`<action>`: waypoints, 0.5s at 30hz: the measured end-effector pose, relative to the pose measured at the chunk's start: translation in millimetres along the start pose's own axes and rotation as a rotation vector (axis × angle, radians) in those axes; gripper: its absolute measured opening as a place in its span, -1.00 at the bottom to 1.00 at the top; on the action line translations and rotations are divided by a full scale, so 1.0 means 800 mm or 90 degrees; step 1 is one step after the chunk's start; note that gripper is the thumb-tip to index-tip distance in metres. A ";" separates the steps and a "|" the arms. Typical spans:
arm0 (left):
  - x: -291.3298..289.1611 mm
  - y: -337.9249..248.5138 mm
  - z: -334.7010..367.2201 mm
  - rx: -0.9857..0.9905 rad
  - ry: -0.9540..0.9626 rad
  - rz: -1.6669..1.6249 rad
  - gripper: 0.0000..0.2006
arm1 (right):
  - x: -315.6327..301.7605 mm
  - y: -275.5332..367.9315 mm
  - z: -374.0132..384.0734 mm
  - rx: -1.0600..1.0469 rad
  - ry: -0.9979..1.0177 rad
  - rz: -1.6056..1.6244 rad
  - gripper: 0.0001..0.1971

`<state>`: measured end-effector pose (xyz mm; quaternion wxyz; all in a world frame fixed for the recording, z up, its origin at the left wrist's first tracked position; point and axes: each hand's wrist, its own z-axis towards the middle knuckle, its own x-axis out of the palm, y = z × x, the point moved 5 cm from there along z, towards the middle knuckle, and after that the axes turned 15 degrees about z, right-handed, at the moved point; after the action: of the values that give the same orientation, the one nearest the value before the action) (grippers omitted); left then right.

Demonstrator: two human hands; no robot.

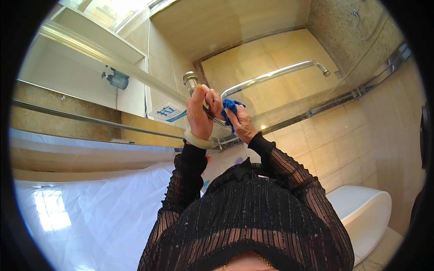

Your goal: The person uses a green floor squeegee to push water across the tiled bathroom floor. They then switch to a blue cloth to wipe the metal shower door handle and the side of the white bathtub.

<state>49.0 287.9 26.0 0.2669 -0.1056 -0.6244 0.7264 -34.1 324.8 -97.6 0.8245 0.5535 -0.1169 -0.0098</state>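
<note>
A shiny metal door handle (271, 74) has a long bar that bends and stretches to the upper right, ending in a round cap. My left hand (200, 113), with a pale bangle at the wrist, is closed round the handle's shorter part, whose capped end (190, 77) sticks out past my thumb. Bunched in my right hand (243, 124) is a blue cloth (231, 107), pressed against the bar near its bend. Both hands are close together, and my fingers hide part of the metal between them. A blue-and-white sticker (168, 112) sits just left of my left wrist.
Behind the handle lies a tiled shower floor (271, 56), with a hand shower (356, 19) on the far right wall. A dark pump bottle (117, 80) is at the left. White sheeting (113, 212) spreads lower left; a white toilet (366, 212) stands lower right.
</note>
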 end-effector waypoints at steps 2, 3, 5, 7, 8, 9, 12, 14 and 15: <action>-0.001 0.003 -0.004 -0.008 -0.013 0.006 -0.58 | -0.003 0.014 0.001 -0.037 -0.082 0.017 -0.76; -0.001 0.004 -0.002 -0.007 -0.010 -0.010 -0.57 | -0.005 0.024 0.002 -0.075 -0.107 0.002 -0.77; -0.002 0.008 -0.001 -0.001 -0.014 -0.044 -0.54 | -0.007 0.043 0.001 -0.178 -0.151 -0.043 -0.79; 0.001 0.007 -0.001 -0.009 -0.026 -0.018 -0.50 | -0.009 0.038 0.002 -0.085 -0.199 0.113 -0.79; 0.002 0.006 -0.001 -0.013 -0.033 -0.005 -0.47 | -0.008 0.039 0.004 -0.037 -0.221 0.189 -0.78; 0.002 0.007 -0.003 -0.002 -0.042 0.008 -0.45 | -0.007 0.050 0.007 -0.053 -0.205 0.215 -0.78; -0.008 0.016 -0.009 0.011 -0.118 0.002 -0.48 | 0.004 0.130 0.022 -0.150 -0.073 0.125 -0.72; -0.042 0.043 -0.029 0.061 -0.208 0.246 -0.56 | 0.021 0.179 0.031 -0.300 0.062 -0.055 -0.67; -0.068 0.069 -0.050 0.110 -0.238 0.492 -0.57 | 0.040 0.188 0.029 -0.338 0.107 -0.177 -0.68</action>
<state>100.1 289.3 -45.2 -0.1346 -0.1753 -0.5133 0.8293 -24.8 357.2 54.6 0.9377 0.3286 0.0355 -0.1070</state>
